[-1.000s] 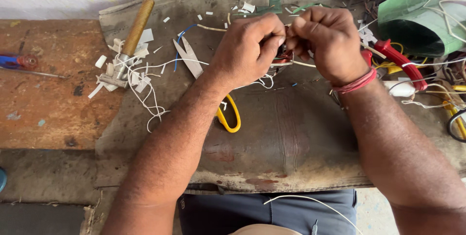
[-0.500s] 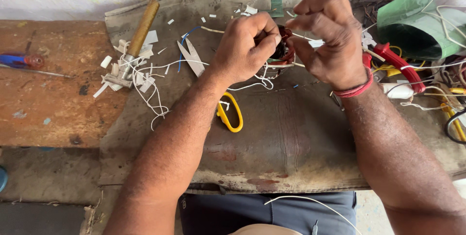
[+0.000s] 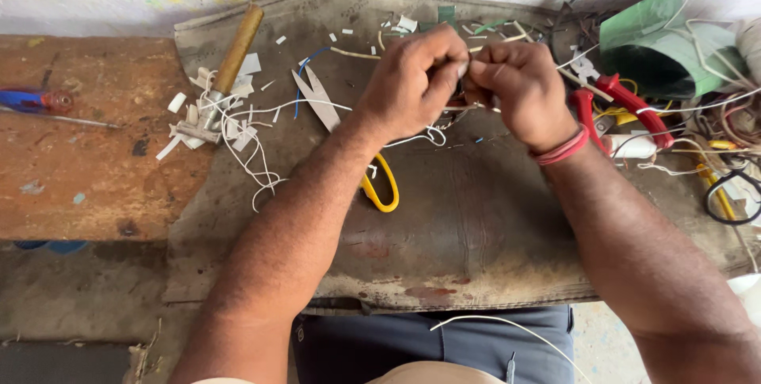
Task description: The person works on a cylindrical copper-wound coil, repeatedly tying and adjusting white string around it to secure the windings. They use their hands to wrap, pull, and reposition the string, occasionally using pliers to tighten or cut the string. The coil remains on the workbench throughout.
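Together left hand (image 3: 412, 83) and right hand (image 3: 515, 91) pinch a small part; scissors (image 3: 349, 146) below

The left hand (image 3: 416, 83) and right hand (image 3: 515, 91) meet fingertip to fingertip, pinching a small part hidden between them; yellow-handled scissors (image 3: 349, 142) lie just below the left hand.

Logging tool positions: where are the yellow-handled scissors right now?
Head view, centre-left: the yellow-handled scissors lie on the brown mat, partly hidden under the left forearm, right of the white wire scraps.
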